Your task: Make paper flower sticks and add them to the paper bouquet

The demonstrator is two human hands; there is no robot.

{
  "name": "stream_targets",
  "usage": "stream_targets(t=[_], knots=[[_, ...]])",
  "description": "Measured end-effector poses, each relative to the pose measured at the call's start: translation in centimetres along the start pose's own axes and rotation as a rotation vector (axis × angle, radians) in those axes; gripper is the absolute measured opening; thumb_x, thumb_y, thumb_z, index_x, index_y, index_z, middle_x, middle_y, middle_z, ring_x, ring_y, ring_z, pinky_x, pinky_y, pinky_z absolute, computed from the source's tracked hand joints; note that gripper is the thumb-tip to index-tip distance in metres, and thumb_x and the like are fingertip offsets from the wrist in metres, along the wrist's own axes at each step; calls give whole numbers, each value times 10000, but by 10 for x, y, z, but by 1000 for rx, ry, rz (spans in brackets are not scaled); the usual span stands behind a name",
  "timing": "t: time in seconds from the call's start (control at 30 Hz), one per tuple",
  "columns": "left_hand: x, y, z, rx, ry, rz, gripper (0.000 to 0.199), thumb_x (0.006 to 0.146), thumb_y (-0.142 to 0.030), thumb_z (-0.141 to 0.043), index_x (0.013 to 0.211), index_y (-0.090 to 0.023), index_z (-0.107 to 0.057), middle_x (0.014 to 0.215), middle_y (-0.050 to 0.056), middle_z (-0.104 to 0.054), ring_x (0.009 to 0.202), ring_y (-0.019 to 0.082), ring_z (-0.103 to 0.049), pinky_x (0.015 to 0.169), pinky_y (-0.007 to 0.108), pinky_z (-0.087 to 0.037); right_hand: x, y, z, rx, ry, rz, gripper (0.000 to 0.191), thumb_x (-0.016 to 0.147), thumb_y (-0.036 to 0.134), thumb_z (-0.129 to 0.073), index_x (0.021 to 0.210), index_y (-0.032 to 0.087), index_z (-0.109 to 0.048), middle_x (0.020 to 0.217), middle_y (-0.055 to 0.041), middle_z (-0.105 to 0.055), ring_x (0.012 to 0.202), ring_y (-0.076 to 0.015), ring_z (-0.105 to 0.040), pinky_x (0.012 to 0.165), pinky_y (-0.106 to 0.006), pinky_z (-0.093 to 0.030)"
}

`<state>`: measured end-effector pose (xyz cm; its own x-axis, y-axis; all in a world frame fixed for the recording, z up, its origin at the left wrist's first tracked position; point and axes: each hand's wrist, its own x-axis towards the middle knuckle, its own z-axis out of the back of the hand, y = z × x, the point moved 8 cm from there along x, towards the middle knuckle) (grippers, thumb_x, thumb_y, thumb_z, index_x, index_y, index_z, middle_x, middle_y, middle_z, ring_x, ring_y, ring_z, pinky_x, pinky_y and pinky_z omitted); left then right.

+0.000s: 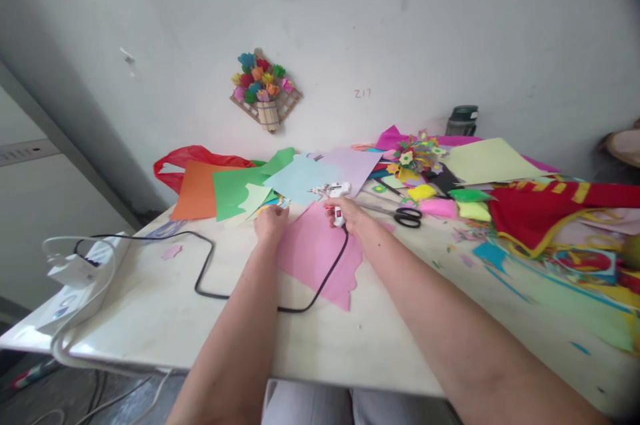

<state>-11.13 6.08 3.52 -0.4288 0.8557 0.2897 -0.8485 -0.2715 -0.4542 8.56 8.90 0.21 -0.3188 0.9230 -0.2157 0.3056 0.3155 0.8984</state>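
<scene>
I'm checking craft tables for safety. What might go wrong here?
The glue gun in the right grip has its nozzle pointing leftward, near the left grip; if hot, it might burn. Glue could drip onto the blue paper, which appears beneath the nozzle. The black cord passes under the left forearm, so that arm might snag it.

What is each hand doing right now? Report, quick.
Left hand: curled at the paper pieces; whether it holds one cannot be told.
Right hand: closed, holding the white hot glue gun.
</scene>
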Motion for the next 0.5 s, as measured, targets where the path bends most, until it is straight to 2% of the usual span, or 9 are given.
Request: stream_targets(t=[0.07, 0.17, 0.23, 0.33, 0.4, 0.5], knots=[[1, -2, 1, -62, 8, 10, 371, 727, -489, -406, 675, -213, -649, 724, 68, -668, 759, 219, -595, 662, 291, -403, 0, 1, -3, 8, 4, 14, 69, 662, 158, -542, 647, 144, -476, 424, 41, -457, 322, -66, -391, 325, -193, -338], [-3, -16, -1, -249, 74, -52, 469, 741, -540, -365, 571, -189, -625, 640, 61, -657, 691, 188, -601, 662, 270, -417, -1, 5, -8, 36, -20, 55, 135, 700, 258, -560, 676, 139, -502, 469, 24, -487, 358, -80, -430, 364, -217, -382], [-12, -34, -12, -439, 250, -129, 529, 732, -588, -360, 543, -160, -607, 602, 69, -645, 631, 165, -600, 670, 260, -433, -2, 9, -11, 74, -49, 120, 202, 712, 335, -567, 710, 137, -527, 543, 3, -525, 428, -91, -481, 414, -224, -413], [-37, -67, -26, -691, 576, -268, 500, 700, -603, -430, 665, -134, -601, 633, 54, -636, 614, 144, -593, 642, 257, -453, -3, 13, -18, 116, -66, 249, 279, 698, 415, -585, 801, 157, -567, 689, -13, -567, 550, -89, -522, 491, -199, -428], [-50, -83, -25, -792, 687, -342, 453, 661, -578, -515, 715, -133, -573, 641, 27, -607, 602, 124, -576, 616, 247, -456, -4, 14, -25, 125, -41, 299, 335, 693, 458, -578, 890, 187, -576, 785, -19, -578, 628, -95, -537, 535, -190, -434], [-61, -92, -17, -879, 775, -385, 419, 648, -544, -562, 733, -135, -536, 626, -6, -543, 550, 92, -541, 571, 236, -451, -8, 12, -38, 74, 23, 302, 429, 704, 530, -528, 1010, 230, -550, 917, -34, -577, 753, -123, -554, 598, -207, -443]])
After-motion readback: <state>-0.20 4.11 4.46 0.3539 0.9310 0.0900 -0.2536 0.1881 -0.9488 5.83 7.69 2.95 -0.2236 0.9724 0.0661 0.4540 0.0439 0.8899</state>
